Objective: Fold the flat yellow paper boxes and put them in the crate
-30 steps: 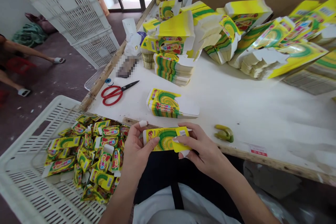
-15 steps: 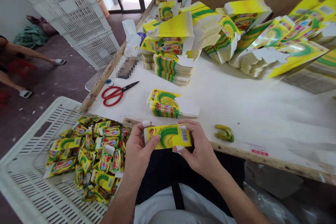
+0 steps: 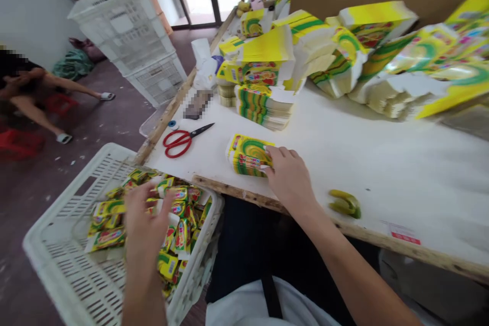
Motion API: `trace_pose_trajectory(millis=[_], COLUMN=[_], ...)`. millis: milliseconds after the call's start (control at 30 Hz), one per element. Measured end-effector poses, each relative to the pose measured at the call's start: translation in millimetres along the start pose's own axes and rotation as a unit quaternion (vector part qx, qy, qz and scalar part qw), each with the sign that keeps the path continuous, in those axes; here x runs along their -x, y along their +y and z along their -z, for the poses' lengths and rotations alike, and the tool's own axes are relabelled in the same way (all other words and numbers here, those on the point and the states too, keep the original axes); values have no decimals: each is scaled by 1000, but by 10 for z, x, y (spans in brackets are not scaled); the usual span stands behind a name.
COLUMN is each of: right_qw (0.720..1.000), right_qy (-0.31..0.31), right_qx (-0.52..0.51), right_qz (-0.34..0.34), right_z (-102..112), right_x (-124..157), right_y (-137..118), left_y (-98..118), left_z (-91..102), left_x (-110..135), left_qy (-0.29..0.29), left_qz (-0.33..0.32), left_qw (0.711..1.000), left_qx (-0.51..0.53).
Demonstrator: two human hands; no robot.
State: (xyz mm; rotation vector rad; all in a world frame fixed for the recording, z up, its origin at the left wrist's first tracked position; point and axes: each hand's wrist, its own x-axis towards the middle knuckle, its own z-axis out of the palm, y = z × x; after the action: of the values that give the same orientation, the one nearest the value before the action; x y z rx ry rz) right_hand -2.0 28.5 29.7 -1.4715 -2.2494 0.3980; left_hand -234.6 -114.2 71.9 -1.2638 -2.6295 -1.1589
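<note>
My left hand (image 3: pixel 147 219) is over the plastic basket (image 3: pixel 57 254), slightly blurred, its fingers apart and nothing held in them. Beneath it lie many small yellow-green candy boxes (image 3: pixel 182 237) in a loose heap. On the table's near part, a short stack of flat folded cartons (image 3: pixel 248 155) is pinched at its right end by my right hand (image 3: pixel 288 175). The thumb sits at the near edge and the fingers at the far edge; whether it grips one carton or several is hidden. White tape wraps some fingertips.
Red-handled scissors (image 3: pixel 183 141) and a blurred-out dark object (image 3: pixel 197 104) lie left on the table (image 3: pixel 328 147). Taller carton stacks (image 3: pixel 265 104) stand behind. A yellow-green curved object (image 3: pixel 344 202) lies right. White crates (image 3: pixel 126 35) and a seated person (image 3: pixel 28 81) are on the left.
The box that both hands held is out of them. My left hand has moved left over the basket; my right hand has reached forward onto the carton stack. The view has shifted left.
</note>
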Motion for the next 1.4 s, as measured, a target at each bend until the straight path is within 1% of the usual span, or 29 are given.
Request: trace_pose_trajectory(millis=[33, 67, 100, 133, 167, 233, 267, 333, 367, 433, 467, 500, 567, 633, 700, 733, 800, 867, 933, 1033, 1067, 1133, 1200, 1267, 1300, 1333, 1367, 1400], right_qw=[1000, 1000, 1000, 999, 999, 992, 984, 956, 940, 906, 890, 875, 849, 841, 843, 844, 844, 840, 839, 853, 862, 889, 925, 952, 954, 951, 945, 940], right_qy=[-2, 5, 18, 33, 50, 76, 83, 70, 50, -10, -39, -63, -94, -104, -111, -110, -95, -70, -57, -54, -46, -18, 13, 38, 48, 51, 50, 45], right_qx=[7, 8, 5, -3, -21, -98, -154, -278, -334, -422, -454, -481, -519, -531, -527, -525, -528, -537, -541, -518, -504, -456, -370, -258, -208, -167, -140, -124], right_qz=[4, 7, 7, 3, -5, -32, -45, -55, -49, -24, -12, -7, 1, 12, 22, 20, -1, -25, -33, -21, -8, 27, 83, 162, 210, 254, 290, 315], right_z=[-43, -80, -108, -126, -130, -95, -59, 30, 71, 124, 135, 136, 120, 95, 68, 55, 36, 34, 51, 112, 143, 228, 338, 448, 491, 521, 535, 535], right_x=[-12, -15, -13, -6, 3, 42, 78, 193, 271, 454, 549, 640, 790, 877, 900, 894, 867, 846, 848, 878, 885, 876, 842, 798, 780, 769, 766, 773], right_y=[-1, 3, 11, 22, 32, 36, 25, -32, -76, -181, -235, -284, -359, -389, -373, -349, -276, -189, -110, -14, 19, 99, 188, 256, 271, 270, 255, 229], left_y=[82, 169, 253, 329, 394, 491, 528, 599, 642, 750, 811, 872, 971, 1023, 1030, 1022, 990, 946, 894, 821, 800, 755, 704, 662, 653, 656, 671, 696], left_z=[-108, -217, -322, -418, -504, -642, -695, -774, -800, -827, -832, -833, -836, -848, -868, -876, -884, -884, -883, -863, -841, -757, -623, -468, -398, -343, -306, -291], left_x=[86, 174, 259, 338, 410, 533, 583, 659, 684, 709, 711, 707, 692, 678, 681, 691, 732, 790, 844, 860, 839, 751, 618, 481, 428, 392, 376, 379], left_qy=[-43, -116, -166, -201, -220, -255, -252, -222, -198, -170, -165, -162, -156, -122, -98, -100, -125, -154, -162, -169, -178, -221, -273, -313, -339, -373, -412, -450], left_qz=[-11, -12, -10, -6, 15, 76, 100, 117, 115, 125, 144, 170, 218, 239, 249, 254, 256, 226, 190, 169, 165, 147, 112, 56, 26, -5, -35, -61], left_qw=[999, 990, 978, 964, 951, 909, 883, 824, 794, 739, 719, 706, 692, 698, 720, 732, 749, 757, 768, 786, 794, 806, 799, 781, 783, 796, 811, 818], left_qx=[24, 77, 128, 176, 218, 320, 383, 507, 563, 640, 660, 668, 670, 664, 641, 624, 598, 593, 589, 570, 558, 529, 524, 537, 521, 477, 414, 352])
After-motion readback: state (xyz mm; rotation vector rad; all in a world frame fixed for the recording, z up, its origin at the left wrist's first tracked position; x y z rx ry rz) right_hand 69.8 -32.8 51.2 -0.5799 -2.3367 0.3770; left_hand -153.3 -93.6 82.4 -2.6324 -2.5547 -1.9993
